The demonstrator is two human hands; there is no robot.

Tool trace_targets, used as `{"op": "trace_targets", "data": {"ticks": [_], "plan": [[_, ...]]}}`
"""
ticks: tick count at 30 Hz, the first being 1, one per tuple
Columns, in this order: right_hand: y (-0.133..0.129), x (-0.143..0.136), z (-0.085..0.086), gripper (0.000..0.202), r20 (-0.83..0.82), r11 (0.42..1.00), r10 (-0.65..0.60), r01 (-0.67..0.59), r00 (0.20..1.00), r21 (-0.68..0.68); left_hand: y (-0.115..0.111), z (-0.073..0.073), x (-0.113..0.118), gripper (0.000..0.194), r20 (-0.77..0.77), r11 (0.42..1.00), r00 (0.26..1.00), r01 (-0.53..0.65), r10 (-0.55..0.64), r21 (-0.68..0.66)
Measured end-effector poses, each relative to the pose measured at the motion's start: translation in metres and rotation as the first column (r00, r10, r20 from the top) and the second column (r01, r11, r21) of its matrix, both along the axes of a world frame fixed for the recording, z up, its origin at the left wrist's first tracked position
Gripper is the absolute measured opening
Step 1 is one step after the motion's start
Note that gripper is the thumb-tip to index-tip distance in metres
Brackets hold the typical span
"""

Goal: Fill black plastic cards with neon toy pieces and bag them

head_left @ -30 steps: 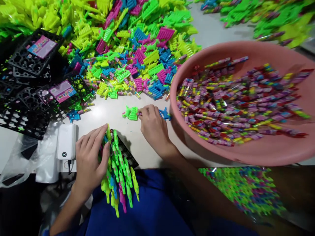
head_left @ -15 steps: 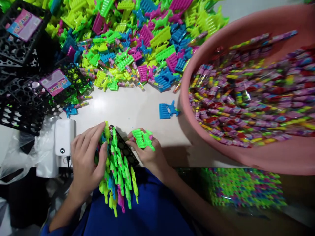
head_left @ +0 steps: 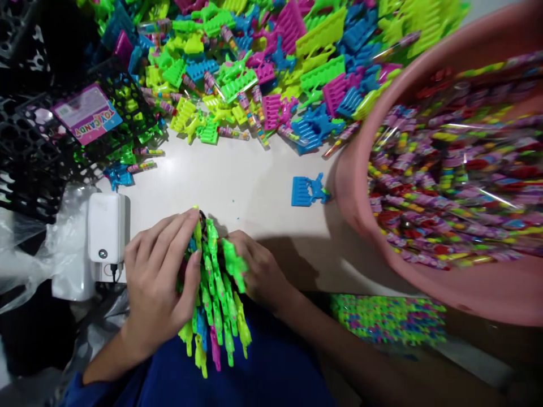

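My left hand (head_left: 163,271) curves around the left side of a bunch of green, yellow, blue and pink toy combs (head_left: 216,294), set in a dark holder of which only a small part shows. At the bunch's right side my right hand (head_left: 258,265) pinches a green toy comb (head_left: 234,264), blurred by motion and close to the other combs. A single blue toy comb (head_left: 306,190) lies flat on the white table (head_left: 190,181), left of the pink tub.
A large pink tub (head_left: 354,181) of candy tubes (head_left: 458,186) fills the right. Piled combs (head_left: 263,68) cover the back. Black crates (head_left: 31,141) with a Toy Candy label (head_left: 88,115), a white power bank (head_left: 106,227) and clear plastic (head_left: 76,249) sit left.
My right hand has turned and brought the green comb from the right of the bunch up against it. The camera view has shifted, moving the tub and blue comb rightward in the picture.
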State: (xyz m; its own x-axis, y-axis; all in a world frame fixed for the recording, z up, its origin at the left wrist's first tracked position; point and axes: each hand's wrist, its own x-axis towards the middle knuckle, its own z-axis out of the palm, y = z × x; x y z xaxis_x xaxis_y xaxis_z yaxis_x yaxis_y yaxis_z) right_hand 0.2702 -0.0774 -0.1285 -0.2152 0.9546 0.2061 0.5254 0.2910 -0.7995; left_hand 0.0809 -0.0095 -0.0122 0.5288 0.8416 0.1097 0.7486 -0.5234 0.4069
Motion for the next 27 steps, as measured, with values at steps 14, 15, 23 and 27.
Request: {"op": "trace_targets", "data": {"ticks": [14, 15, 23, 27], "plan": [[0.042, 0.018, 0.015, 0.024, -0.256, 0.947, 0.100, -0.171, 0.961, -0.272, 0.001, -0.004, -0.004, 0.048, 0.057, 1.000, 0.998, 0.021, -0.022, 0.014], [0.050, 0.019, 0.013, 0.025, -0.253, 0.955, 0.057, -0.127, 0.966, -0.269, 0.001, -0.005, -0.005, 0.048, 0.061, 1.000, 0.998, 0.027, -0.028, 0.016], [0.102, 0.005, -0.010, 0.041, -0.175, 0.958, 0.284, -0.288, 0.943, 0.002, 0.003, -0.005, -0.007, 0.051, 0.075, 0.999, 0.997, 0.030, -0.031, 0.013], [0.106, 0.003, -0.009, 0.039, -0.184, 0.950, 0.313, -0.309, 0.932, 0.048, 0.003, -0.005, -0.007, 0.049, 0.076, 0.999, 0.997, 0.030, -0.031, 0.016]]}}
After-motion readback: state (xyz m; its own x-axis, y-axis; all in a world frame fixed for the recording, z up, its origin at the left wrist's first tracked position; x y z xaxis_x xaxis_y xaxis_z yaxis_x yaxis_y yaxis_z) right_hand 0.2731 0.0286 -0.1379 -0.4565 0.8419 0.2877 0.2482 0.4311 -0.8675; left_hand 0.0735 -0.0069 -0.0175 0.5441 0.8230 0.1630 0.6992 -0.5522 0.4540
